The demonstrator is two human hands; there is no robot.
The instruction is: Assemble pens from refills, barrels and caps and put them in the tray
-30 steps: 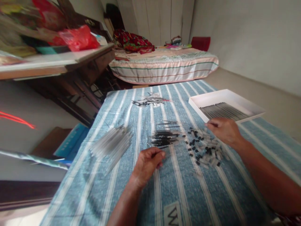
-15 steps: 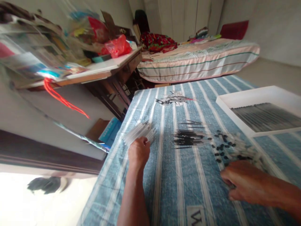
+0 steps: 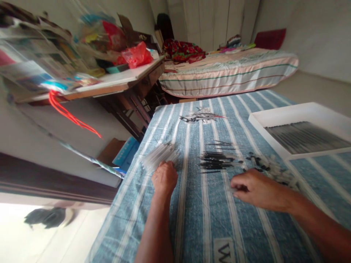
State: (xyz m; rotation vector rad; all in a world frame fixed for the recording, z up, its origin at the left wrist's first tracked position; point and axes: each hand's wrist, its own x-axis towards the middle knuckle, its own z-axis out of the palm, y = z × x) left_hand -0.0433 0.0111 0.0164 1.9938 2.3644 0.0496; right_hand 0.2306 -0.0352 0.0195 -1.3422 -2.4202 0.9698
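My left hand (image 3: 164, 178) rests at the near end of a pile of clear plastic tubes (image 3: 159, 155), fingers curled down onto them. My right hand (image 3: 255, 189) hovers low over the striped cloth, fingers pinched around a small pale piece that I cannot make out. Between the two hands lies a bundle of thin black rods (image 3: 216, 160). A scatter of small black and clear caps (image 3: 270, 168) lies just beyond my right hand.
A white tray (image 3: 276, 117) holding rows of dark pens sits at the right. More loose parts (image 3: 201, 116) lie at the far end of the blue striped tablecloth (image 3: 208, 219). A cluttered shelf (image 3: 109, 80) stands to the left, a bed (image 3: 227, 73) beyond.
My left hand went from the middle of the cloth to the clear tubes and stayed there. My right hand left the caps, drew back toward me, then slid left.
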